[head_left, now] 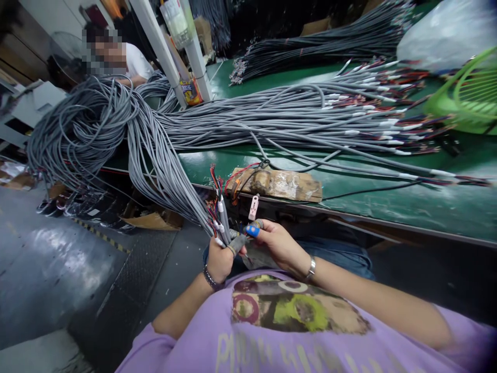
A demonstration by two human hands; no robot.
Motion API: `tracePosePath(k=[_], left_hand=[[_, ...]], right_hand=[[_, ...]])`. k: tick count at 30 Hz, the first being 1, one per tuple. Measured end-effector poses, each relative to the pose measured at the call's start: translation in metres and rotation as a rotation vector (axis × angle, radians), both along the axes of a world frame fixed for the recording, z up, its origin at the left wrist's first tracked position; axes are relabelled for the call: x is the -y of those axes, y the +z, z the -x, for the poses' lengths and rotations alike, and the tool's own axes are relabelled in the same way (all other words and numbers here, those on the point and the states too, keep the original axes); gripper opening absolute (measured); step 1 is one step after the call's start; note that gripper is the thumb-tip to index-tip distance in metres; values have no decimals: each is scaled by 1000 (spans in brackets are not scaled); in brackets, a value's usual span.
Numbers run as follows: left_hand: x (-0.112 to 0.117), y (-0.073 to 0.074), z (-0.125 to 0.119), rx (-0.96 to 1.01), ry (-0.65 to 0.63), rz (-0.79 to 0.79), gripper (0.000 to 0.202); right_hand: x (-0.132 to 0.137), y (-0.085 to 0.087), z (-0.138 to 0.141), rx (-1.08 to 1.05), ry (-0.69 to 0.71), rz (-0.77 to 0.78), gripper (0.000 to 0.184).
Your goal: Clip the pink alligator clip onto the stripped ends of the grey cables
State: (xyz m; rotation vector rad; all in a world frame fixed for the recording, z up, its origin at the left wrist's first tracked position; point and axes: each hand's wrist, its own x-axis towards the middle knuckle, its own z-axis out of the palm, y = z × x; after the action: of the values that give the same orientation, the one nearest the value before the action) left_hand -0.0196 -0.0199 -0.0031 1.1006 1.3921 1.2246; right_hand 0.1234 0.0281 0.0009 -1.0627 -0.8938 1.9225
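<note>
My left hand [220, 263] is closed around the end of a bunch of grey cables [166, 176], close to my lap. White-wrapped cable ends with thin red, black and blue wires [213, 211] stick up above that fist. Grey finger covers wrap some of my fingertips. Just to the right, my right hand [280, 244], with a blue wrap on its thumb, pinches at a cable's thin wires beside the left fingers. My fingers partly hide these wires. The bunch runs up and left over the bench edge into a large coil [81, 124].
Many grey cables [233, 122] lie along the green bench [388, 204]. A taped wooden block [285, 184] with wires sits at its front edge. Behind are black cables [310, 52], a green basket [466, 93], a plastic bag [438, 33] and white posts [159, 46]. Another person [135, 62] sits far left.
</note>
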Motion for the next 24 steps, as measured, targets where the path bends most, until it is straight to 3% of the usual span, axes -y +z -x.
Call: tracePosePath(k=[3, 6, 9, 12, 15, 21, 24], left_hand=[[-1, 3, 1, 88, 9, 11, 37], [-2, 5, 4, 132, 3, 42, 38], [-6, 7, 7, 180, -27, 67, 36], [-11, 12, 8, 241, -98, 98, 34], [-19, 19, 5, 269, -175, 119, 35], [-32, 20, 0, 324, -238, 176, 37], [-36, 14, 0, 355, -255, 161, 34]], right_hand=[[-7, -4, -8, -60, -112, 66, 42], [-16, -8, -19, -133, -132, 110, 36], [-26, -8, -24, -168, -49, 178, 32], [-36, -1, -22, -215, 132, 192, 35], [-42, 5, -15, -238, 209, 78, 41], [-40, -1, -8, 94, -95, -306, 57], [-38, -2, -5, 66, -66, -269, 62]])
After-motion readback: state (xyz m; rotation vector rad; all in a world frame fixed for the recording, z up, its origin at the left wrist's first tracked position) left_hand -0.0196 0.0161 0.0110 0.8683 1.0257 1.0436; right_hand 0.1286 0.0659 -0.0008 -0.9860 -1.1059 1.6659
